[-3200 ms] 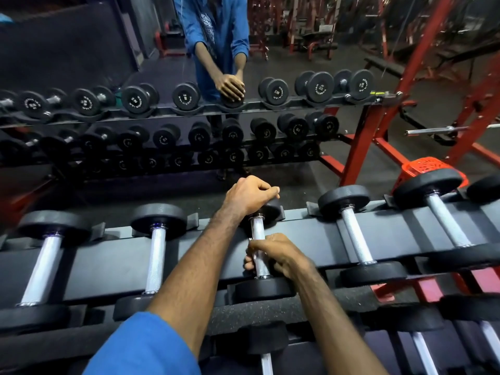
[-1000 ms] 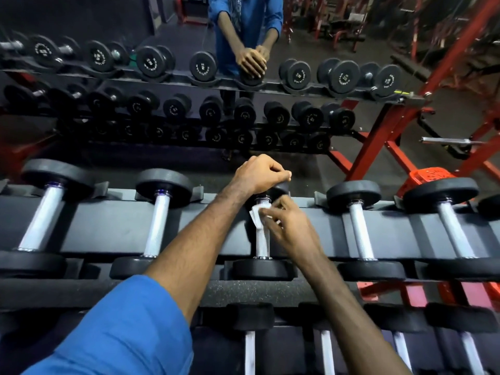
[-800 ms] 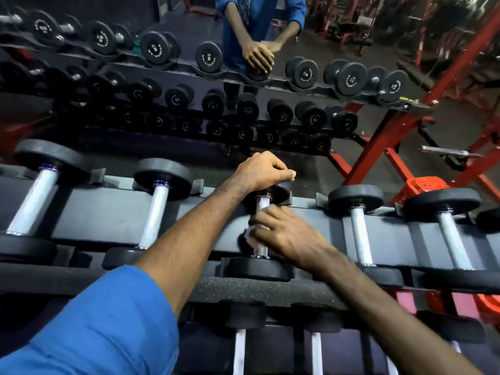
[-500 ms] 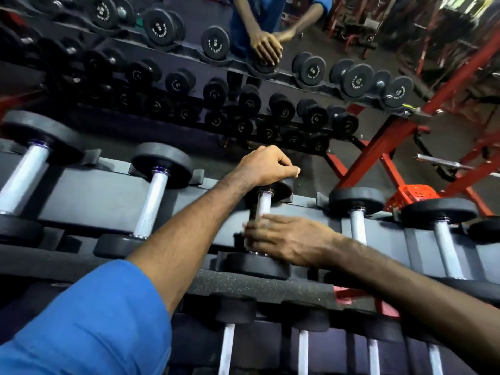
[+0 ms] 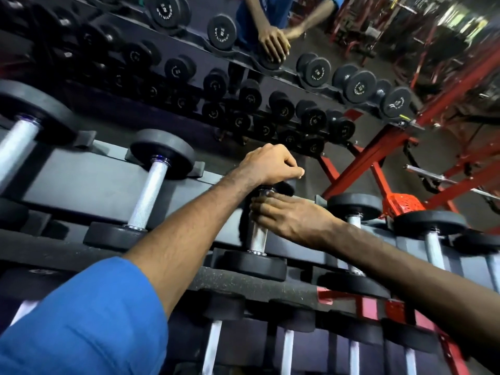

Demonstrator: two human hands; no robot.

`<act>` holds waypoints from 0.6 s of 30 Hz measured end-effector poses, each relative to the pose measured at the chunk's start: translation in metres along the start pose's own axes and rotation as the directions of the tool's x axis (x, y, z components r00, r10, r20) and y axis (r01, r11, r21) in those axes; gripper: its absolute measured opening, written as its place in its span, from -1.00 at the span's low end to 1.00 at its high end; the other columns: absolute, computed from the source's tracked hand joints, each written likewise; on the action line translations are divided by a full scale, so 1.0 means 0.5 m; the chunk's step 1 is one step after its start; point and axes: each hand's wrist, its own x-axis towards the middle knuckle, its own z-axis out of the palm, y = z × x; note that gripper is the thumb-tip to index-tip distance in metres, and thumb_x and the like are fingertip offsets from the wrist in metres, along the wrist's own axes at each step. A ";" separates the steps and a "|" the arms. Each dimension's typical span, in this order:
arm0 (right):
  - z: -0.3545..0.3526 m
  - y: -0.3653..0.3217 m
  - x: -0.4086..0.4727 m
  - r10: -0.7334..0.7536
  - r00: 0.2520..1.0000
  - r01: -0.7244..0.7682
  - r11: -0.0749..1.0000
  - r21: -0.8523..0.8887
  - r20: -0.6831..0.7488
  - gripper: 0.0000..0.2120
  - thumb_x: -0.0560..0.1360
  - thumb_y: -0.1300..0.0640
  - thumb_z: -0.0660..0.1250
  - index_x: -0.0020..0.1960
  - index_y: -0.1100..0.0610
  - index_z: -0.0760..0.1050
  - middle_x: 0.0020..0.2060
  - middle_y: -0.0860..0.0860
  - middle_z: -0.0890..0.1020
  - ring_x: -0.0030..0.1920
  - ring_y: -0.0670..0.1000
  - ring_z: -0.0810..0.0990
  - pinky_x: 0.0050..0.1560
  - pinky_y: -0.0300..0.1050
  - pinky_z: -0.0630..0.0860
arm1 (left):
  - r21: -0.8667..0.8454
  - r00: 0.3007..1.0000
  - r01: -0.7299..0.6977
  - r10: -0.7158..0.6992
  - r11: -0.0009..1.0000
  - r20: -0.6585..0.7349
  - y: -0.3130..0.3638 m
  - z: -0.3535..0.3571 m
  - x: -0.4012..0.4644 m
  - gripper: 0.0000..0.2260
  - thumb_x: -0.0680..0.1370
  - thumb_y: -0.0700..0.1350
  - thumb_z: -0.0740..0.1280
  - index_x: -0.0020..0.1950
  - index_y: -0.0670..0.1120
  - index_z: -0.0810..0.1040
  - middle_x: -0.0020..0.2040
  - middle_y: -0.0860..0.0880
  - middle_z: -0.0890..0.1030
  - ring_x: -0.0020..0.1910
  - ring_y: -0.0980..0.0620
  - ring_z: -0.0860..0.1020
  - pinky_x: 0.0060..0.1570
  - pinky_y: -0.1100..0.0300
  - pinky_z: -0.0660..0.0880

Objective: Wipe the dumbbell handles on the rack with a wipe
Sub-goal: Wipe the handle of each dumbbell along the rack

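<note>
The left hand (image 5: 270, 165) is curling over the far black head of a dumbbell (image 5: 255, 262) that is lying across the top shelf of the rack (image 5: 81, 182), fingers bent down around that end. The right hand (image 5: 290, 219) is reaching in from the right and wrapping its fingers (image 5: 259, 209) round the upper part of the silver handle (image 5: 257, 236); the wipe is not showing from this angle, so whether it is sitting under those fingers cannot be told. Neighbouring dumbbells are resting on either side, one to the left (image 5: 151, 185) and one to the right (image 5: 354, 212). A mirror behind is reflecting the person's hands (image 5: 273, 46)
</note>
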 end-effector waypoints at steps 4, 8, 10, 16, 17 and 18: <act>-0.005 -0.023 0.016 -0.163 0.985 0.159 0.985 0.064 0.061 -0.64 0.71 0.19 0.04 0.38 0.15 0.52 0.33 0.12 0.59 0.42 0.16 0.51 0.52 0.14 0.34 | -0.006 1.000 -0.009 0.009 1.000 0.003 0.000 -0.004 -0.004 -0.80 0.48 0.31 0.43 -0.08 0.25 0.77 -0.32 0.18 0.60 -0.08 -0.01 0.63 -0.05 0.14 0.49; -0.011 0.007 0.021 -0.016 1.000 0.017 0.999 0.047 -0.025 -0.52 0.76 0.18 -0.11 0.31 0.16 0.59 0.27 0.11 0.64 0.34 0.15 0.58 0.39 0.11 0.46 | -0.005 1.000 -0.009 0.009 1.000 -0.007 0.003 -0.005 -0.006 -0.79 0.49 0.30 0.42 -0.08 0.23 0.77 -0.35 0.19 0.58 -0.10 0.00 0.62 -0.04 0.13 0.51; -0.010 -0.024 0.021 -0.101 0.994 0.097 0.993 0.071 0.045 -0.62 0.72 0.18 0.02 0.31 0.12 0.58 0.23 0.07 0.65 0.32 0.13 0.58 0.39 0.09 0.45 | -0.015 1.000 -0.012 0.012 1.000 0.002 0.006 -0.006 -0.007 -0.79 0.49 0.30 0.43 -0.08 0.24 0.77 -0.35 0.20 0.57 -0.10 0.01 0.62 -0.03 0.13 0.51; 0.000 -0.004 0.005 0.000 1.000 0.003 0.994 0.112 -0.026 -0.64 0.66 0.18 0.17 0.40 0.11 0.55 0.34 0.07 0.60 0.40 0.12 0.52 0.43 0.09 0.38 | 0.000 1.000 -0.008 0.008 1.000 -0.003 0.004 -0.004 -0.007 -0.79 0.47 0.33 0.42 -0.08 0.26 0.76 -0.31 0.17 0.60 -0.06 -0.01 0.63 0.02 0.11 0.55; -0.001 -0.022 0.006 -0.050 0.999 0.049 0.991 0.125 0.003 -0.66 0.67 0.17 0.18 0.40 0.10 0.54 0.35 0.06 0.59 0.40 0.11 0.52 0.41 0.08 0.40 | -0.002 1.000 -0.005 0.005 1.000 -0.003 0.004 -0.005 -0.007 -0.79 0.47 0.33 0.42 -0.08 0.26 0.76 -0.30 0.17 0.61 -0.05 -0.02 0.63 0.02 0.11 0.54; -0.007 -0.038 0.006 -0.100 0.994 0.094 0.987 0.128 0.037 -0.66 0.67 0.16 0.18 0.40 0.08 0.53 0.36 0.04 0.59 0.39 0.09 0.52 0.40 0.07 0.39 | -0.004 1.000 -0.004 0.004 1.000 -0.002 0.003 -0.005 -0.006 -0.79 0.47 0.33 0.43 -0.08 0.26 0.76 -0.30 0.17 0.61 -0.05 -0.02 0.63 0.01 0.11 0.53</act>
